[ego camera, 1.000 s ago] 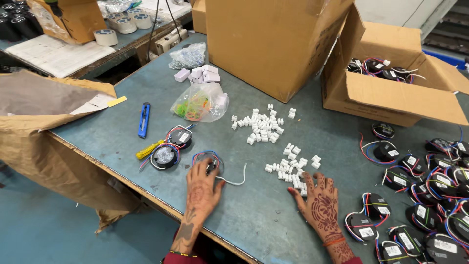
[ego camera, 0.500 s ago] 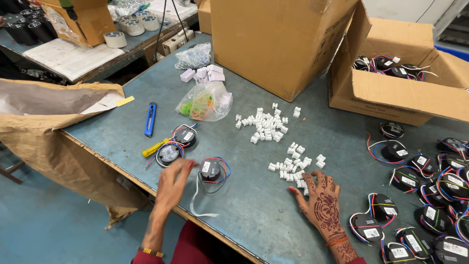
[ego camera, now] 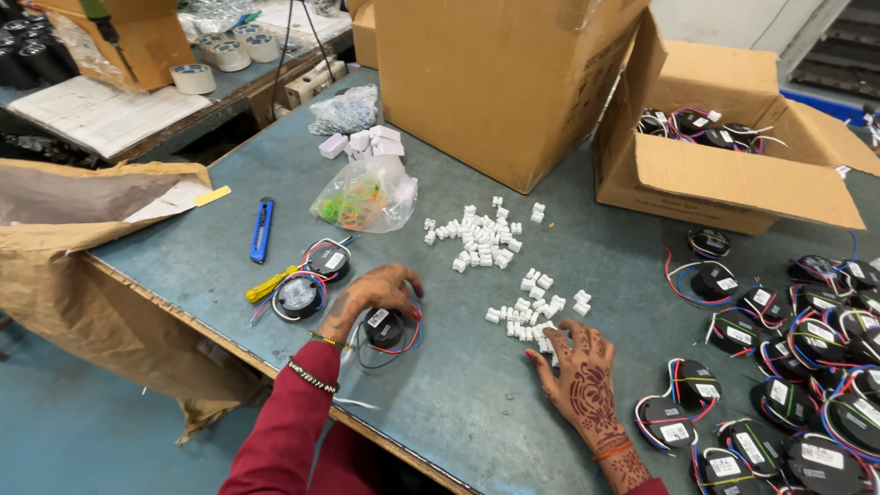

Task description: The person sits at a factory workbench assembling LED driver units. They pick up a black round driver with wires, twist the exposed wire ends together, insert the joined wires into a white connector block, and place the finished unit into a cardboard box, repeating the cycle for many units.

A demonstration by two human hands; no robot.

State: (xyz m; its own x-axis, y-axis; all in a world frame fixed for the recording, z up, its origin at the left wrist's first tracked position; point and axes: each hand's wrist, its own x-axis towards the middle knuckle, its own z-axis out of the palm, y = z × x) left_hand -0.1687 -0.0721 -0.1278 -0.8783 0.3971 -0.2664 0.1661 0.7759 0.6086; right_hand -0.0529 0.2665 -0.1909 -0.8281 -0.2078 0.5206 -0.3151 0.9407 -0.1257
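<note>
The left hand is curling loosely over a black round wired module on the worktop; right of it, the right hand is lying flat, fingers spread, touching white plastic connectors.

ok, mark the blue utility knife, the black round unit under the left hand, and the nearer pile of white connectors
blue utility knife [ego camera: 262, 229], head view, middle of its handle
black round unit [ego camera: 383, 326], head view, its labelled top
white connectors [ego camera: 532, 314], head view, centre of the nearer pile
</note>
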